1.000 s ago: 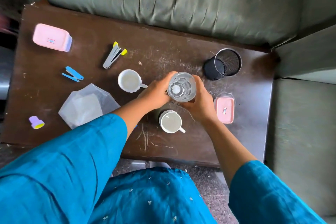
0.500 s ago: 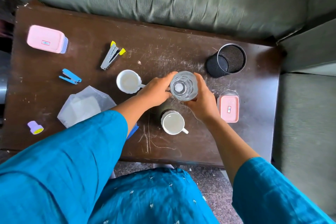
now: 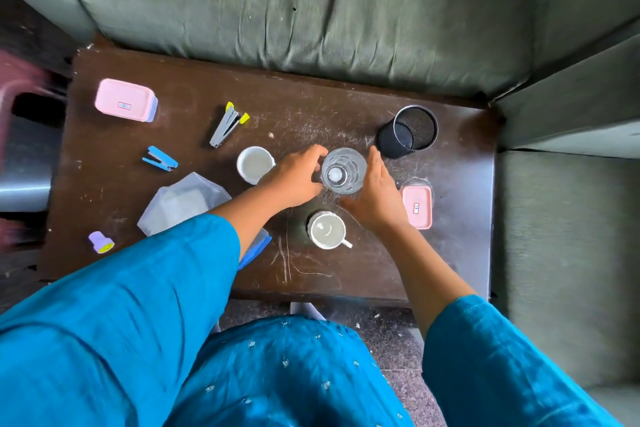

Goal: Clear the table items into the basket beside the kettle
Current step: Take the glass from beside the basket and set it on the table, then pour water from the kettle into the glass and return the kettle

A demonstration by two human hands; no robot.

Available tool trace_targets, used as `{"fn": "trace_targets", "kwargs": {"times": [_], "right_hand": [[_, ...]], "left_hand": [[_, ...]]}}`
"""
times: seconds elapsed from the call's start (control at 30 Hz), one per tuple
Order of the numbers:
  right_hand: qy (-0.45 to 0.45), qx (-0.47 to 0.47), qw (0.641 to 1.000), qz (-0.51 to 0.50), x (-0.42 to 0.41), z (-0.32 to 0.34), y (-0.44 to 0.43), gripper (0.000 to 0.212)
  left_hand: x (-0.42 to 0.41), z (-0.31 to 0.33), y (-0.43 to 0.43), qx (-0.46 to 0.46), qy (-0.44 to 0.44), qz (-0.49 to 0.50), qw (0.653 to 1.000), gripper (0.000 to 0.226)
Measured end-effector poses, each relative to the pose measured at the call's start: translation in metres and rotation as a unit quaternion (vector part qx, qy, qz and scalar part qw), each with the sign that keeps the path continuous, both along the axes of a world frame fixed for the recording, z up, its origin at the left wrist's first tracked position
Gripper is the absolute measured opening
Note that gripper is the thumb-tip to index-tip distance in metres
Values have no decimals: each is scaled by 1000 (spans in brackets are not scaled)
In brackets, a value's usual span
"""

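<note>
A clear glass [image 3: 343, 170] stands upright in the middle of the dark wooden table [image 3: 346, 107]. My left hand [image 3: 298, 177] curls around its left side, fingers touching the rim. My right hand [image 3: 377, 198] lies just right of the glass with fingers straight, a thin gap showing between them and the glass. Around it are a white cup [image 3: 254, 165], a white mug [image 3: 327, 230], a small pink box [image 3: 417, 206] and a black mesh pen cup [image 3: 408, 132]. No basket or kettle is in view.
On the table's left part lie a larger pink box [image 3: 126, 104], a grey stapler [image 3: 227, 125], a blue stapler [image 3: 160, 159], a plastic bag [image 3: 183, 201] and a purple cap [image 3: 101, 242]. A green sofa [image 3: 311, 10] borders the table's far and right sides.
My right hand's fingers have straightened and come off the glass. My left hand stays around it. The glass stands in about the same place on the table.
</note>
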State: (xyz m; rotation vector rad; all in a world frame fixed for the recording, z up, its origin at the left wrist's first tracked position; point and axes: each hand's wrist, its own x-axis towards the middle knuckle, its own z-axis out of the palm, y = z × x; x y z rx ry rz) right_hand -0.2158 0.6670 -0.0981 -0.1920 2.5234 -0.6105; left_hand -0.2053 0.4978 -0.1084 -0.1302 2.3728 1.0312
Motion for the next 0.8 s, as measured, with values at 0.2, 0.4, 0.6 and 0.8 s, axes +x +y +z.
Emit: {"fn": "trace_targets", "kwargs": {"times": [0.2, 0.4, 0.6, 0.8], "right_hand": [[-12, 4, 1000, 12, 24, 46, -19, 101], [-32, -4, 998, 48, 48, 93, -60, 85], [-25, -31, 993, 110, 72, 124, -134, 79], [-31, -39, 970, 237, 90, 146, -241, 82]], "left_hand": [[30, 51, -20, 17, -9, 34, 999, 47], [68, 102, -65, 25, 10, 89, 996, 40], [117, 136, -129, 20, 33, 155, 987, 42], [170, 153, -225, 4, 70, 288, 955, 40]]}}
